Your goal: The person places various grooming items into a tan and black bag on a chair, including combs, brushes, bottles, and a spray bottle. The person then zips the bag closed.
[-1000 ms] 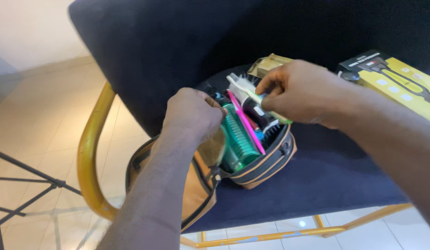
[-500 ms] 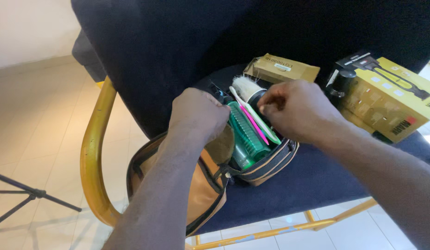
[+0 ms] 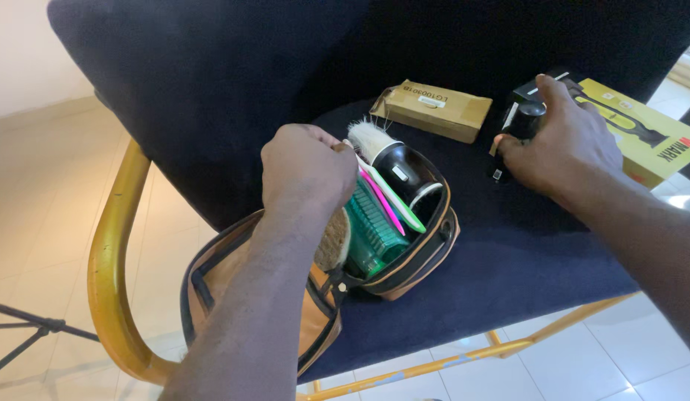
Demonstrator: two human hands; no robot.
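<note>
The right hand [image 3: 564, 145] is out of the bag [image 3: 404, 263] and now lies far right, on the black item [image 3: 524, 122] beside the yellow box [image 3: 642, 141]. The white comb [image 3: 393, 200] lies loose in the bag.

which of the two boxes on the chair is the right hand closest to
The yellow and black box at the far right. The right hand rests on a black device right against it, while the plain brown cardboard box lies apart, to the left.
</note>
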